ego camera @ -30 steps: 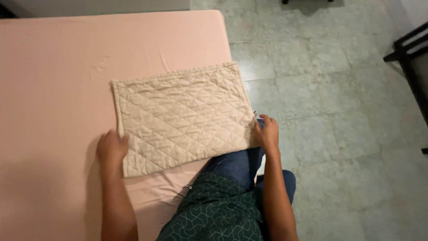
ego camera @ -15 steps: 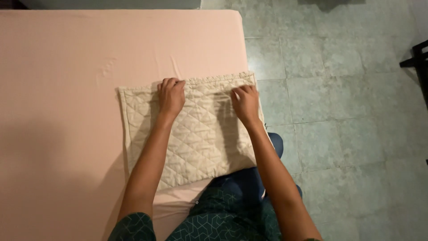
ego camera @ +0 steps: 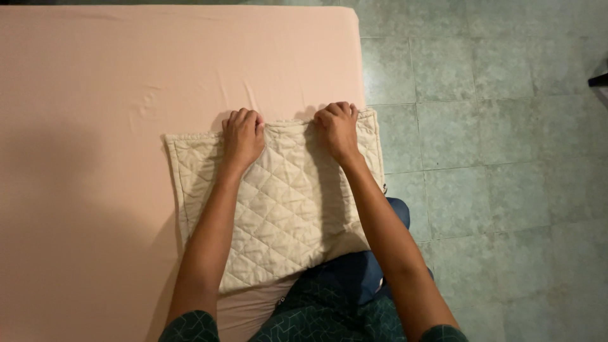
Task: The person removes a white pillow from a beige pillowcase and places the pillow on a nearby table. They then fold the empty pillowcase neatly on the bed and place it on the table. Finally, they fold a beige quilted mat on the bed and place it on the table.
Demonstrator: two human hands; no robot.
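Both hands are curled down over the far edge of a cream quilted pillow cover (ego camera: 278, 202). The left hand (ego camera: 242, 136) has its fingers bunched on the edge a bit left of the middle, and the right hand (ego camera: 337, 130) does the same closer to the right corner, so each one is closed on the fabric, knuckles up. The cover lies flat on a bed with a pink sheet (ego camera: 126, 95), near the bed's right side, and its right edge hangs slightly past the mattress. Both forearms cross over the cover and hide strips of it. Below it you can see the person's dark patterned top and blue trousers. Right of the bed there's greenish tiled floor (ego camera: 494, 158), nothing on it nearby.
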